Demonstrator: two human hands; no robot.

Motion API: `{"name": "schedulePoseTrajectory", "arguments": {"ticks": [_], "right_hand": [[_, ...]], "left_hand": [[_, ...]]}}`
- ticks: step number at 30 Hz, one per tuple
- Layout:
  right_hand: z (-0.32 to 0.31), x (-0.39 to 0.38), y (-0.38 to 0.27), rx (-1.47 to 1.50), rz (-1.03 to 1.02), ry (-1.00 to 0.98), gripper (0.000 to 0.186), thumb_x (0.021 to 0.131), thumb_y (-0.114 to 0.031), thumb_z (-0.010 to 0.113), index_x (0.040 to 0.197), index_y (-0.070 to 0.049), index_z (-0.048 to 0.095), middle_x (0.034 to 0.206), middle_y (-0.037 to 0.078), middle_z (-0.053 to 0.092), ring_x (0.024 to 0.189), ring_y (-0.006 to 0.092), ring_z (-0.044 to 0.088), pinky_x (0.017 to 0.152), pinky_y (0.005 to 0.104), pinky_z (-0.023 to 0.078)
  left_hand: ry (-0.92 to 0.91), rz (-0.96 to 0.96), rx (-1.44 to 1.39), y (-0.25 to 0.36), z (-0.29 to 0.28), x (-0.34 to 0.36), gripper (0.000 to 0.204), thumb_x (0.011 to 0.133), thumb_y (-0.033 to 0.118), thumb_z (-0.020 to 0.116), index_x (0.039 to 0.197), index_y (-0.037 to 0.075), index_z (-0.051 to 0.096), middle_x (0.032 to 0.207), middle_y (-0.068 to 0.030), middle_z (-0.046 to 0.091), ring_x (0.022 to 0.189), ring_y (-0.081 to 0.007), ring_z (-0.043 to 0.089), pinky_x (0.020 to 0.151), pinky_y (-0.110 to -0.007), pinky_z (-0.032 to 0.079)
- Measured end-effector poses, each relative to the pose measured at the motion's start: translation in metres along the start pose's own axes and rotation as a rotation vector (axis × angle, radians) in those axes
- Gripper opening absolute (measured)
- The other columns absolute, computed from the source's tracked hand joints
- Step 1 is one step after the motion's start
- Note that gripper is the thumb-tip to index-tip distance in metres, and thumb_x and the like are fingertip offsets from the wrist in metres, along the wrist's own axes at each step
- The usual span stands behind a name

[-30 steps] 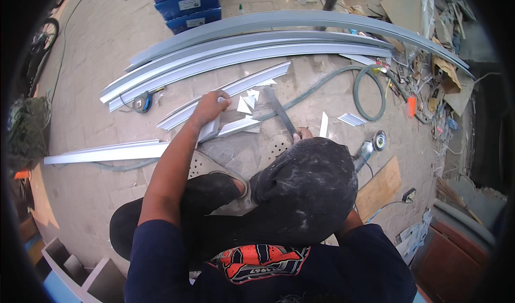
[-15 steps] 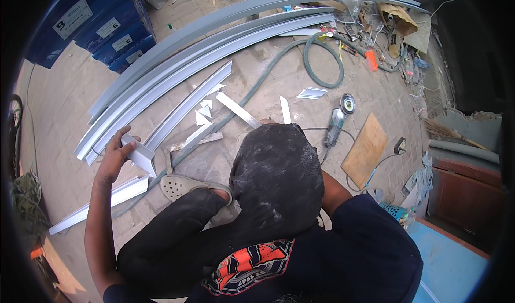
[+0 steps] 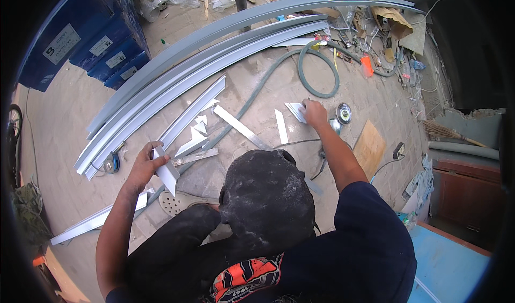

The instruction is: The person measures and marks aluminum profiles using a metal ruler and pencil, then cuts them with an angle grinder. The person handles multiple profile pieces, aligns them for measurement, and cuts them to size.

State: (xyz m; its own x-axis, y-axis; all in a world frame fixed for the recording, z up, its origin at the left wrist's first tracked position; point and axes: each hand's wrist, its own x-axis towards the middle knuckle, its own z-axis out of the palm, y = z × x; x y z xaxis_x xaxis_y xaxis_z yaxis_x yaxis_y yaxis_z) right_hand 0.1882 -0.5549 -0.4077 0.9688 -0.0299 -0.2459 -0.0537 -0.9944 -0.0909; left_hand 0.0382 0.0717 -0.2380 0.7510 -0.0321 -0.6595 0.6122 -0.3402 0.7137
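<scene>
My left hand point(image 3: 145, 169) grips a short white angle-cut profile piece point(image 3: 166, 171) off the ground, its pointed end toward my knee. My right hand point(image 3: 314, 112) is stretched forward, its fingers closed on a second short profile offcut point(image 3: 294, 111) that lies on the paving. Just right of that hand is an angle grinder point(image 3: 343, 115) with a round disc, its body partly hidden by my forearm. White flat strips point(image 3: 281, 126) and small triangular offcuts point(image 3: 199, 127) lie between my hands. A blue tape measure point(image 3: 111, 162) rests beyond my left hand.
Long grey-white profiles point(image 3: 214, 50) curve across the far side. A green hose point(image 3: 263, 83) loops over the paving. Blue boxes point(image 3: 80, 40) are stacked at far left. A wooden board point(image 3: 369, 148) lies at right, below scattered rubbish point(image 3: 386, 40).
My right hand has come out from behind my raised knee and reached forward to the offcut by the grinder. My left hand has moved right and nearer with its profile piece, uncovering the tape measure.
</scene>
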Motion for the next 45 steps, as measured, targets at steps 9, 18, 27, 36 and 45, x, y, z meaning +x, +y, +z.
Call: {"name": "schedulePoseTrajectory", "arguments": {"ticks": [9,18,27,36,45], "right_hand": [[-0.036,-0.045,-0.122,1.836,0.273,-0.417,0.025,0.109,-0.027,0.072,0.121,-0.006,0.069,0.095,0.002,0.075,0.082,0.0119,0.073,0.073,0.0281,0.062],[-0.072,-0.063,-0.236,1.624,-0.011,-0.467,0.024,0.109,-0.026,0.071,0.120,-0.004,0.070,0.094,0.002,0.073,0.077,0.0105,0.070,0.068,0.0249,0.057],[-0.062,-0.061,-0.298,1.196,-0.213,-0.276,0.038,0.100,-0.028,0.081,0.123,0.000,0.073,0.095,0.004,0.072,0.083,0.0128,0.067,0.071,0.0282,0.054],[-0.023,-0.099,-0.277,0.930,-0.154,-0.006,0.029,0.099,-0.020,0.079,0.118,0.001,0.073,0.092,0.008,0.074,0.085,0.0156,0.068,0.080,0.0334,0.056],[-0.012,-0.107,-0.229,0.437,-0.220,0.139,0.046,0.094,-0.030,0.083,0.130,-0.004,0.070,0.112,0.015,0.076,0.103,0.0291,0.073,0.093,0.0442,0.056]], "left_hand": [[0.053,0.245,0.279,0.025,0.112,0.096,0.058,0.097,0.028,0.079,0.150,0.011,0.063,0.130,-0.0218,0.073,0.118,-0.0329,0.070,0.101,-0.043,0.056],[0.085,0.195,-0.492,0.036,0.121,0.071,0.053,0.105,0.030,0.069,0.155,0.016,0.061,0.127,-0.0106,0.070,0.109,-0.0210,0.067,0.097,-0.041,0.054],[-0.054,0.255,-0.509,0.054,0.127,0.062,0.066,0.105,0.047,0.073,0.146,0.000,0.053,0.121,-0.0174,0.073,0.113,-0.0262,0.071,0.089,-0.040,0.059],[-0.134,0.172,-0.750,0.045,0.158,0.064,0.081,0.095,0.042,0.086,0.150,0.000,0.043,0.121,-0.0148,0.071,0.110,-0.0248,0.072,0.093,-0.046,0.063],[0.089,0.193,-0.756,0.043,0.159,0.071,0.085,0.091,0.031,0.091,0.151,0.000,0.038,0.127,-0.0163,0.065,0.114,-0.0274,0.069,0.084,-0.042,0.066]]}}
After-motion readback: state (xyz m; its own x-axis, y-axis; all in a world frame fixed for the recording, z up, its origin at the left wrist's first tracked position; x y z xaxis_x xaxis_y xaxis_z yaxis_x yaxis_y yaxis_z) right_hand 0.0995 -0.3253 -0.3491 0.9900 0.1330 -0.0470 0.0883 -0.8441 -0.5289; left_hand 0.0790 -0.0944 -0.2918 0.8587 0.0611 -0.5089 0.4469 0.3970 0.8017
